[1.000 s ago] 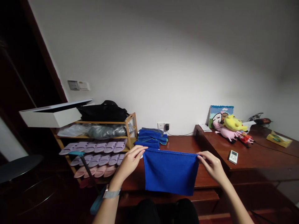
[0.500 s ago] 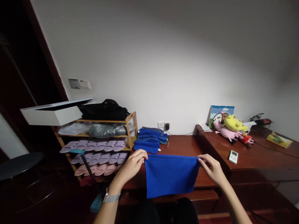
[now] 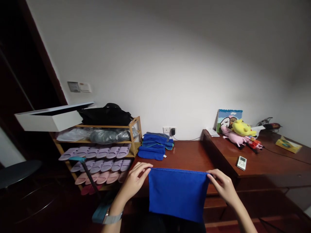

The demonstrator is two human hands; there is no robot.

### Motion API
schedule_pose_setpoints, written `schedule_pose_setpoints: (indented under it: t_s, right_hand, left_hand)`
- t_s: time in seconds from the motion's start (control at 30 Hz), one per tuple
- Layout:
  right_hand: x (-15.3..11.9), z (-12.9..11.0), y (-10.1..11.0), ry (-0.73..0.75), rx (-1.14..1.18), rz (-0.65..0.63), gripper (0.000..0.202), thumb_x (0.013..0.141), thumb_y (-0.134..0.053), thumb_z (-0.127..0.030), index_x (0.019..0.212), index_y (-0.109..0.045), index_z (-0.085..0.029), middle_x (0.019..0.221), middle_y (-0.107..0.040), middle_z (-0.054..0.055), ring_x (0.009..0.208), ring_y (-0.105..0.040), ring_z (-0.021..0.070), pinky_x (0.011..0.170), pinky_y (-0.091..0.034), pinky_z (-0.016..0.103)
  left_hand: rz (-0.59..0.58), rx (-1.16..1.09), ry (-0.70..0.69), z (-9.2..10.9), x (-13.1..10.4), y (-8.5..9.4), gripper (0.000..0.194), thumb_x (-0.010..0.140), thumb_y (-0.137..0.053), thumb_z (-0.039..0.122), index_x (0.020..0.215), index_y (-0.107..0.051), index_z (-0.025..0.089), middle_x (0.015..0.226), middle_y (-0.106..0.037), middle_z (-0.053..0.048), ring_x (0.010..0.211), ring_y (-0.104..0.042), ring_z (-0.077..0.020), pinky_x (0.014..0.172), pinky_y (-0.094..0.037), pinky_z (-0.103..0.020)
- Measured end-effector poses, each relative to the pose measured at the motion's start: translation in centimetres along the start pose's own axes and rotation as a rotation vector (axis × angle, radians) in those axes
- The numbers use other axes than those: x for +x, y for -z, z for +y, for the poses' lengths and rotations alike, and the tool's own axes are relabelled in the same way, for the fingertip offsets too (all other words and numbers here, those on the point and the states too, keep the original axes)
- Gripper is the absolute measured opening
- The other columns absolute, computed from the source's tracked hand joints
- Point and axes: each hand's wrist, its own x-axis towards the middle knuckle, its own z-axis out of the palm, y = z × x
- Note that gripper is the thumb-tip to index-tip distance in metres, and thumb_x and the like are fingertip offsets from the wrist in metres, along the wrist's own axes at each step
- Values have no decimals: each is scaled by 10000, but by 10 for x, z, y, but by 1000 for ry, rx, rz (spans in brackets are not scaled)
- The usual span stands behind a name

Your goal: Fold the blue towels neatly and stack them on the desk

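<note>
A blue cloth point(image 3: 178, 194) hangs stretched between my two hands, its stitched upper edge pulled nearly straight. My left hand point(image 3: 137, 178) pinches the upper left corner between thumb and fingers. At the upper right corner, my right hand point(image 3: 222, 183) grips in the same way. The cloth's lower part hangs over my dark-clad legs. Beyond it, a pile of folded blue cloths point(image 3: 153, 147) lies on the low reddish-brown wooden surface point(image 3: 188, 155) against the wall.
On the left stands a shoe rack point(image 3: 133, 149) with several rows of slippers point(image 3: 103, 150), a black bag point(image 3: 105, 115) and a white box point(image 3: 48, 121) on top. To the right, a higher cabinet carries plush toys point(image 3: 243, 129), a remote control point(image 3: 241, 163) and a tissue pack point(image 3: 288, 144).
Both hands have come down a little and closer to me, and the stretched cloth has moved with them. Its lower edge now hangs lower, over my legs.
</note>
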Motion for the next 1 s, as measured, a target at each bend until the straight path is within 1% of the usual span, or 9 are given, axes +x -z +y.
schedule_pose_setpoints:
  t_s: [0.1, 0.2, 0.4, 0.47, 0.57, 0.73, 0.83, 0.93, 1.0]
  right_hand:
    - [1, -3, 0, 30, -15, 32, 179, 1000, -600, -358, 1046, -722, -236, 950, -731, 58, 823, -698, 184, 745, -582, 257]
    - [5, -9, 2, 54, -28, 46, 184, 1008, -582, -347, 1050, -718, -231, 953, -728, 64, 806, -692, 183, 732, -583, 263]
    - [7, -19, 3, 79, -63, 85, 182, 1016, -561, -322, 1086, -703, -234, 957, -720, 66, 799, -680, 184, 757, -575, 285]
    - [5, -18, 2, 78, -74, 108, 180, 1018, -557, -317, 1094, -698, -236, 957, -719, 63, 798, -677, 183, 762, -569, 288]
    - [9, -11, 0, 67, -97, 124, 187, 1020, -551, -322, 1110, -690, -234, 963, -717, 62, 790, -670, 179, 765, -561, 290]
    - [32, 3, -9, 36, -131, 124, 276, 1032, -513, -419, 1037, -700, -216, 909, -719, 61, 731, -662, 172, 725, -558, 291]
    - [38, 4, -13, 9, -132, 119, 292, 1030, -515, -440, 1034, -704, -218, 898, -721, 54, 708, -659, 165, 697, -554, 280]
    - [37, -1, -11, -4, -125, 138, 266, 1022, -544, -431, 1044, -711, -226, 893, -722, 42, 700, -654, 155, 680, -546, 263]
    - [34, -5, -7, -1, -119, 142, 270, 1020, -548, -433, 1039, -718, -225, 901, -719, 45, 706, -656, 153, 676, -543, 257]
  left_hand:
    - [-37, -45, 0, 6, 1, 5, 202, 994, -549, 387, 996, -718, 277, 995, -753, -14, 975, -692, -187, 901, -557, -297]
    - [-40, -71, 18, 12, 3, 9, 198, 990, -550, 391, 968, -699, 263, 974, -751, -14, 932, -705, -185, 849, -573, -278]
    - [63, -47, -17, 18, 0, 15, 180, 979, -574, 378, 966, -706, 256, 996, -760, -18, 938, -719, -180, 846, -572, -258]
    - [51, -47, -32, 19, -1, 16, 181, 979, -574, 370, 971, -717, 259, 981, -765, -16, 921, -725, -179, 815, -577, -247]
    - [10, -56, -38, 20, 3, 13, 199, 988, -554, 360, 972, -727, 262, 980, -767, -17, 920, -727, -180, 798, -583, -249]
    - [38, -28, -28, 13, 27, -3, 232, 1002, -528, 374, 996, -727, 256, 1012, -760, -32, 951, -718, -191, 857, -578, -293]
    - [88, -16, -35, 8, 35, -9, 247, 1010, -510, 376, 1018, -726, 255, 1034, -754, -40, 983, -710, -199, 895, -573, -321]
    - [168, -9, -55, 8, 35, -8, 230, 1006, -526, 371, 1026, -720, 249, 1035, -750, -45, 1003, -700, -205, 924, -560, -336]
    - [170, 0, -73, 10, 33, -6, 230, 1007, -524, 366, 1041, -718, 248, 1046, -750, -49, 1019, -691, -208, 948, -546, -348]
